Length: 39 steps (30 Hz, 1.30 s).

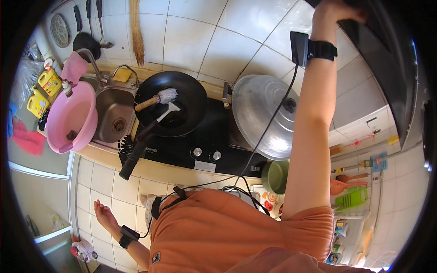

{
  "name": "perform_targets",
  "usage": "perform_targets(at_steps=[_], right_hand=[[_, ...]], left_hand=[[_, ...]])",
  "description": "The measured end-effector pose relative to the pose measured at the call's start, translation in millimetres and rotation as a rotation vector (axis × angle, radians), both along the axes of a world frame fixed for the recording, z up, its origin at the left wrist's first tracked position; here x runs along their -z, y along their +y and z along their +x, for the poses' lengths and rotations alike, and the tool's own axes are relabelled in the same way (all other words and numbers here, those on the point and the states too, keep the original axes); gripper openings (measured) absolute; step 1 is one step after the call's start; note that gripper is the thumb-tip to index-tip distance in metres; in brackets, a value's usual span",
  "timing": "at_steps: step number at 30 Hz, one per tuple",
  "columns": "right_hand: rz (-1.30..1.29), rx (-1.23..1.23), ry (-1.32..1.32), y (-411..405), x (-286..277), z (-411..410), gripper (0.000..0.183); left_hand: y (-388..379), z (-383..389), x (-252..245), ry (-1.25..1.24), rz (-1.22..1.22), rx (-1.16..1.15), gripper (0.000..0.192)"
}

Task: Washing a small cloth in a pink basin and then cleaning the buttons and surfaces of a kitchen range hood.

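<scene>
My right hand [341, 12] is raised to the dark range hood [379, 65] at the top right; its fingers blur into the shadow, so what they touch is unclear. Low on the left hangs my left hand [105, 216], fingers loosely curled and apart, holding nothing. Before me a black wok [191, 112] stands on the gas stove [177, 150]. In it lie a brush with white bristles [168, 95] and a spatula [145, 134], whose dark handle sticks out over the front edge. Beside my right arm is a large pot with a domed metal lid [259, 102].
Left of the wok is a steel sink [114, 112] with a pink basin [73, 119] tilted over its side. Yellow bottles [49, 82] stand behind the basin. A green pot [276, 177] sits right of the stove. Black cables [264, 136] run from my wrist devices.
</scene>
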State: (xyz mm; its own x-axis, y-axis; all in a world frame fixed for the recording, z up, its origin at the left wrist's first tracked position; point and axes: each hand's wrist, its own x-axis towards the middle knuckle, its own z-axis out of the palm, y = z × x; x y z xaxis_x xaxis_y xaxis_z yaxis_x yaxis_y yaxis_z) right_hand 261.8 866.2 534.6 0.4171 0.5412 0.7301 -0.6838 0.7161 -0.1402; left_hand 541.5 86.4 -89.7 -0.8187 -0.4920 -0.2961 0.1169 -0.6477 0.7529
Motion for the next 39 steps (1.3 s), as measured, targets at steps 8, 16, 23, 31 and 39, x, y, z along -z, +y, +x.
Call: perform_targets(at_steps=[8,16,23,31,39], right_hand=[[-0.242,0.829,-0.536,40.2,-32.2,-18.2,0.061],[0.041,0.771,-0.253,12.5,-6.3,-36.7,0.061],[-0.136,0.461,-0.107,-19.0,13.7,1.4,0.055],[-0.055,0.468,-0.259,13.9,-8.8,-45.0,0.046],[-0.146,0.038,-0.100,35.2,1.3,-17.7,0.038]], left_hand=[[-7.7,18.6,18.9,-0.029,0.043,-0.061,0.029],[-7.3,8.6,-0.8,-0.069,-0.024,-0.064,0.027],[-7.2,13.7,4.2,-0.032,0.006,-0.084,0.030],[-14.8,17.0,7.9,-0.048,0.009,-0.075,0.031],[-9.7,16.9,7.5,-0.058,0.004,-0.082,0.031]])
